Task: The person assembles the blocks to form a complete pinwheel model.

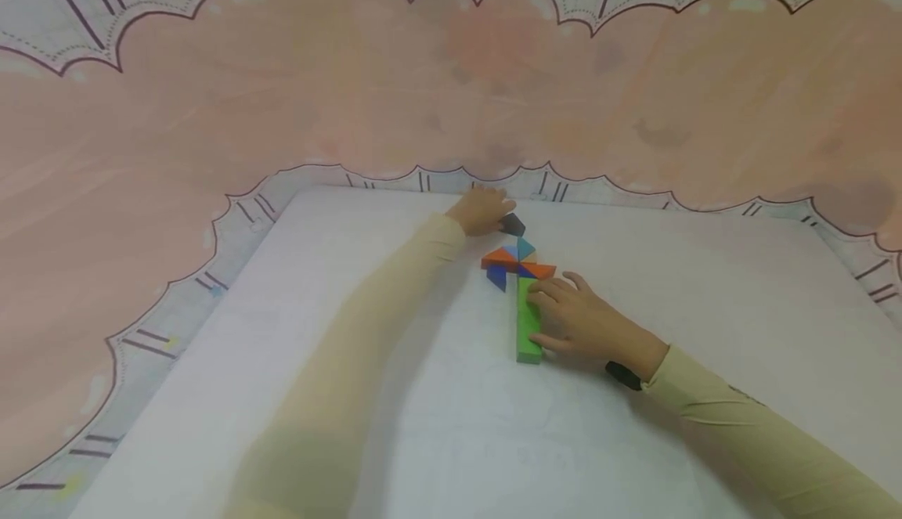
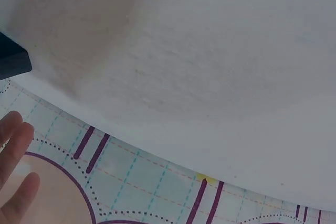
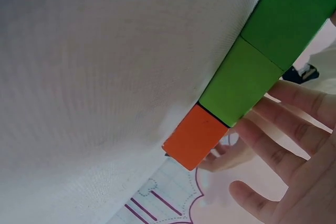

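Colored wooden blocks form a pinwheel shape on the white tabletop. Its stem is a green block [image 1: 528, 323]; up close in the right wrist view, a lighter green block [image 3: 241, 82] meets a darker one, with an orange block [image 3: 195, 137] at the end. Around the head view's center sit an orange triangle [image 1: 499, 257], a teal triangle [image 1: 524, 248], a second orange triangle [image 1: 539, 270] and a dark blue block [image 1: 497, 275]. My right hand [image 1: 581, 319] touches the green stem, fingers fairly straight. Beyond the pinwheel, my left hand [image 1: 482, 211] has loosely extended fingers, apparently holding nothing.
The white tabletop [image 1: 437, 425] ends just behind my left hand. A patterned pink cloth [image 1: 451, 88] with scalloped borders surrounds it. Dark wrist devices show at the left wrist [image 1: 513, 225] and right wrist [image 1: 623, 376].
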### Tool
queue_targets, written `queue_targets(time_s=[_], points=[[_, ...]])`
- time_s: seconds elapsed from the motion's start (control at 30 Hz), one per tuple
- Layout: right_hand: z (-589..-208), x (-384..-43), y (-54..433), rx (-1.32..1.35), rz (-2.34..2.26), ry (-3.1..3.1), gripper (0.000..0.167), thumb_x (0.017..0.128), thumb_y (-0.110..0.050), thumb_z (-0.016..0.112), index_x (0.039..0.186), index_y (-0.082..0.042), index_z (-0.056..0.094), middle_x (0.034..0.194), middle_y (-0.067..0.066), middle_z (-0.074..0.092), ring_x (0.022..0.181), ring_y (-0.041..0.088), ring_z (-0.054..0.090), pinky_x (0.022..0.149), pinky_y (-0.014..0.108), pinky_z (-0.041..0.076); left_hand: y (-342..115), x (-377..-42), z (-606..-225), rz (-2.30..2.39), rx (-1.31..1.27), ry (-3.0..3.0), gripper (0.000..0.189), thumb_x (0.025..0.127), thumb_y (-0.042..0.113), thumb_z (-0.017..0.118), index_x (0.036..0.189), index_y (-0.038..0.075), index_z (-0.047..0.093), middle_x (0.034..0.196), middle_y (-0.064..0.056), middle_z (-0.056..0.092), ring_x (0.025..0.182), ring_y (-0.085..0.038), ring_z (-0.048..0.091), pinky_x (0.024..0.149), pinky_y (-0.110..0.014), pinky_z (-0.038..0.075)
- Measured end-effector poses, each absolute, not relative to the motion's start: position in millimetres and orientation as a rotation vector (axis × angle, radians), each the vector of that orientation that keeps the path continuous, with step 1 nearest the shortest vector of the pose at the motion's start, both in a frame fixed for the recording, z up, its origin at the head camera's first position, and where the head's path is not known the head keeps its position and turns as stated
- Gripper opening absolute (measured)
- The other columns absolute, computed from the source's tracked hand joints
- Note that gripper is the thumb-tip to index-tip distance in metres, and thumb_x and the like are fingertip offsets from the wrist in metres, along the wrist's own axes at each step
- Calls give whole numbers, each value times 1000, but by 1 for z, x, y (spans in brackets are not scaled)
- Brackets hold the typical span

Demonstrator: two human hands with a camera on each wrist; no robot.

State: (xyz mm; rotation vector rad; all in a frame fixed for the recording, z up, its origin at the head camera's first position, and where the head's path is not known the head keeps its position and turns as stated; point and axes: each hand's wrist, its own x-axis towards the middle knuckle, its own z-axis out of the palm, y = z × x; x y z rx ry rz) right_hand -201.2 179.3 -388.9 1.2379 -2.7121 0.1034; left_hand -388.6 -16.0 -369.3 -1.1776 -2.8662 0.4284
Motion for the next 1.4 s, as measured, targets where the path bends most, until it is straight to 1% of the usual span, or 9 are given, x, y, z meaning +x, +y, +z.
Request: queue_targets(time_s=[0.33,0.67,0.77,0.9,1.0,1.07,1.2,1.27,1.4], points=[[-387,-200,178,1228,88,-2743,57,84,-47,64,121,-6,55,125,10,56,120,27,51,104,59,32,-9,-385,-369,471,-1189,-2847,37,96,30,52,131,17,49,130,-9,54,119,-26,52,104,-40,40],[-387,-200,178,1241,80,-2708,56,83,-47,64,120,-6,55,123,10,57,119,27,52,103,59,34,-30,-385,-374,439,-1334,-2703,40,95,22,54,134,22,49,136,-11,53,125,-28,50,109,-44,36],[-387,-200,178,1245,76,-2689,55,83,-46,64,119,-6,56,121,9,58,117,27,53,102,58,35,-39,-381,-373,477,-1386,-2619,38,95,17,53,133,22,50,133,-11,55,124,-28,51,108,-44,37],[-388,-200,179,1241,67,-2675,55,83,-47,65,118,-6,56,121,9,58,116,26,53,102,58,36,-48,-375,-370,483,-1431,-2520,35,93,9,53,126,21,55,121,-11,61,112,-27,59,101,-40,44],[-388,-200,179,1236,67,-2674,55,83,-47,65,118,-6,57,120,9,58,116,26,53,102,58,36,-52,-373,-370,472,-1432,-2497,34,93,6,50,124,19,55,119,-12,62,109,-27,60,98,-39,46],[-388,-200,179,1235,71,-2672,55,83,-47,65,118,-6,57,120,9,59,116,27,54,102,58,36,-53,-373,-372,467,-1425,-2508,32,95,7,47,124,17,54,118,-12,62,109,-27,60,99,-39,46],[-388,-200,180,1231,64,-2675,55,83,-47,65,119,-6,56,120,9,58,116,26,53,102,58,35,-52,-375,-378,477,-1430,-2518,29,96,27,50,123,16,53,114,-10,61,106,-25,60,97,-39,45],[-388,-200,180,1230,64,-2680,56,83,-47,64,119,-6,56,121,9,58,116,26,53,102,58,35,-51,-376,-380,459,-1433,-2532,32,94,32,53,122,16,54,113,-9,61,106,-24,59,98,-39,44],[-389,-200,179,1230,75,-2692,56,83,-47,64,119,-6,56,121,9,57,117,26,52,103,58,34,-52,-375,-382,420,-1418,-2584,29,94,30,55,121,17,55,117,-9,60,111,-25,58,102,-40,42]])
